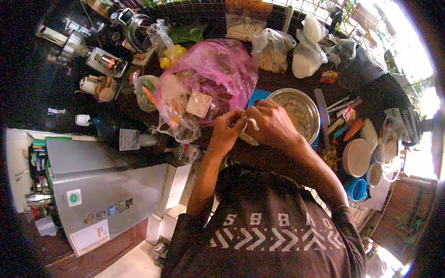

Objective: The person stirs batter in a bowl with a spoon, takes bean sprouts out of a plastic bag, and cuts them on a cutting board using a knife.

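My left hand [225,130] and my right hand [269,124] meet in front of me, fingers closed on a small crumpled plastic packet [251,135]. Part of the packet is hidden by the fingers, and its contents cannot be made out. Just beyond my left hand lies a big pink plastic bag [236,58]. A pale speckled block [199,104] rests at its near side. Close to my right hand stands a round metal bowl [318,116] with a pale brownish mix inside, partly over a blue board or tray [258,96].
Clear bags with carrots [150,97] lie left of the pink bag. Filled plastic bags [273,51] line the back. A long dark blade-like strip [321,111], a round tan container [356,157] and a blue cup [356,189] sit right. A grey fridge [130,185] stands left.
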Motion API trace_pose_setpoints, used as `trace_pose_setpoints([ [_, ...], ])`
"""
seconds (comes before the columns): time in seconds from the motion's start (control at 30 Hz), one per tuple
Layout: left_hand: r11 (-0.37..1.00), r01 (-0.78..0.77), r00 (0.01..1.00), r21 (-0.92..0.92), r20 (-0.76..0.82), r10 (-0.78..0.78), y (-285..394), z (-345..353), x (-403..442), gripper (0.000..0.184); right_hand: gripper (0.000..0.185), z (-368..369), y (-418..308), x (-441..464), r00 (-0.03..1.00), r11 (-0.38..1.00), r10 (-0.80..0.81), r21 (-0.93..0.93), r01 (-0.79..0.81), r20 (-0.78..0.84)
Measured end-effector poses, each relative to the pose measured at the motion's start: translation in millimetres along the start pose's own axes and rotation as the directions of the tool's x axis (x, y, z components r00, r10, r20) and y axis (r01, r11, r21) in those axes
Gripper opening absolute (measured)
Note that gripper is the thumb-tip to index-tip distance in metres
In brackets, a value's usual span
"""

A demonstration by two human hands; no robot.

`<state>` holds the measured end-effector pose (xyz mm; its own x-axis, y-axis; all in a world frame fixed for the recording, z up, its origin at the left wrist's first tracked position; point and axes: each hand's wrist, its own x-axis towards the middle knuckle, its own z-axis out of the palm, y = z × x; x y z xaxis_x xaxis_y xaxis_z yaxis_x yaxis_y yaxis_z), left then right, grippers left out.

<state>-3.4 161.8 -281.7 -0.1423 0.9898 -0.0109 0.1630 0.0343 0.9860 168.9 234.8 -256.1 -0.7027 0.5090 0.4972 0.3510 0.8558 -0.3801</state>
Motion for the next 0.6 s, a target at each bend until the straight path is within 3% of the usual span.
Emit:
trace_pose_setpoints([
  [0.17, 0.999, -0.035, 0.999, -0.011, -0.04, 0.035, -12, 2, 1, 0.015, 0.026, 12, 4, 2, 0.999, 0.998, -0.054, -0.023, 0.054, 0.007],
  [0.27, 0.995, -0.012, 1.0, 0.103, -0.027, 0.015, 12, -7, -1, 0.018, 0.028, 11, 6, 3, 0.999, 0.999, -0.042, -0.029, 0.041, -0.012],
  [0.33, 0.951, -0.138, 0.989, 0.277, -0.008, 0.145, 22, -12, -1, 0.021, 0.03, 9, 2, 3, 0.999, 0.999, -0.05, 0.017, 0.05, -0.006],
  [0.37, 0.952, -0.132, 0.99, 0.277, -0.012, 0.141, 20, -14, 0, 0.021, 0.03, 9, 2, 3, 0.999, 0.998, -0.052, 0.021, 0.052, -0.002],
  [0.43, 0.772, -0.341, 0.927, 0.536, 0.057, 0.37, 18, -18, 6, 0.023, 0.032, 8, 1, 3, 0.996, 0.995, -0.093, 0.029, 0.093, -0.017],
  [0.57, 0.753, -0.339, 0.939, 0.564, 0.151, 0.309, 22, -22, 12, 0.025, 0.029, 7, -2, -1, 1.0, 0.99, -0.018, 0.136, 0.019, -0.01],
  [0.6, 0.846, -0.275, 0.96, 0.457, 0.172, 0.219, 19, -21, 14, 0.026, 0.026, 5, -4, -2, 0.997, 0.956, 0.079, 0.282, -0.08, 0.015],
])
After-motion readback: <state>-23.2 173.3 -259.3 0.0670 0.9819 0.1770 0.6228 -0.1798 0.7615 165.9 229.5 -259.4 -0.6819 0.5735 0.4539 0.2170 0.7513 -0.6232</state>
